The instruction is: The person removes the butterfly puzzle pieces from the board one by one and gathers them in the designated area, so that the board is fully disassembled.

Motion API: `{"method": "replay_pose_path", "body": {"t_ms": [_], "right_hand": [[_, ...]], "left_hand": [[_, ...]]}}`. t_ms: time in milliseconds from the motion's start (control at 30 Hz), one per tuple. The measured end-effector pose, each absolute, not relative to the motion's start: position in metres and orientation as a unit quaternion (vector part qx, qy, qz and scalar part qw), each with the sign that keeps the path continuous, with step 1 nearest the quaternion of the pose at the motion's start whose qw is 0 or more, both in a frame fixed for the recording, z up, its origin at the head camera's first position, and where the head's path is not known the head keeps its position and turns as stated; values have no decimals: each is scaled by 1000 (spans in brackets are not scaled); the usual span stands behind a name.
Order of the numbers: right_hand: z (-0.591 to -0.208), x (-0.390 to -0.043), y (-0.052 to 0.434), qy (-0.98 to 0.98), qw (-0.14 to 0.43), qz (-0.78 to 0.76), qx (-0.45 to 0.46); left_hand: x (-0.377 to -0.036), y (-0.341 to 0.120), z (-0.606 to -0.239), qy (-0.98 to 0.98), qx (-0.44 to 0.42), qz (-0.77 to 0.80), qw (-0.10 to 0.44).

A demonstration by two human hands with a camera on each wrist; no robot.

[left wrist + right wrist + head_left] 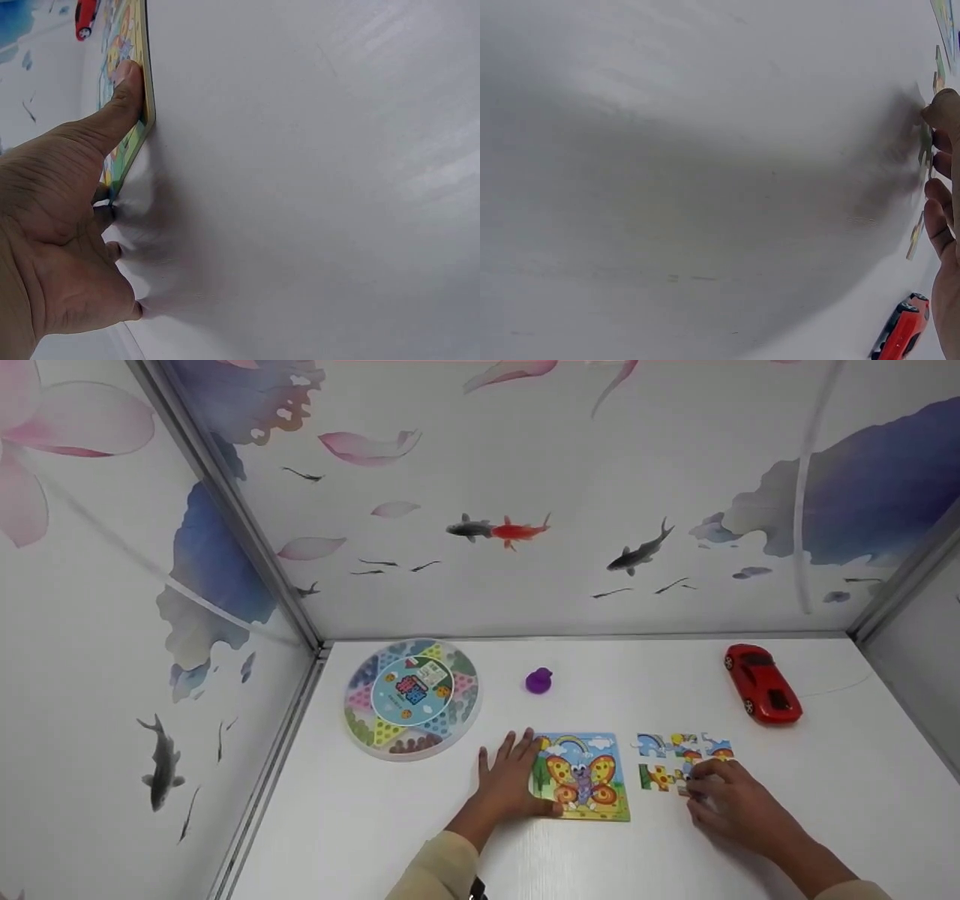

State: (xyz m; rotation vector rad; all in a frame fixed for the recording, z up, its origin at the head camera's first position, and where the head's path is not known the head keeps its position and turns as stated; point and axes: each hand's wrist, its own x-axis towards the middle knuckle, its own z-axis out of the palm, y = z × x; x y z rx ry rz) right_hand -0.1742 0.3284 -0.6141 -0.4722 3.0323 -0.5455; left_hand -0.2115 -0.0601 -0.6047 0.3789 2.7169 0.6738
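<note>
My left hand (510, 787) lies with spread fingers at the left edge of a square butterfly puzzle board (581, 780). Its thumb rests on the board's lower left corner, as the left wrist view also shows. To the right of the board, my right hand (735, 802) bends over a group of loose jigsaw pieces (652, 745). In the right wrist view, thumb and fingers of this hand pinch a jigsaw piece (925, 146) with green on it, close over the table; the hand covers much of this piece in the head view.
A round Chinese checkers set (412, 699) lies at the back left. Behind the board sits a small purple duck (538, 681). The red toy car (763, 684) stands at the back right. Printed wall panels (547, 585) border the white table (600, 859).
</note>
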Motion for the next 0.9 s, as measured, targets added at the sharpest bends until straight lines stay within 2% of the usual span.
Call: {"method": "replay_pose_path", "body": {"t_ms": [900], "right_hand": [[-612,-172,332,970,15,-184,-156]], "left_hand": [[-211,-60,-605,949,136,235,161]]}}
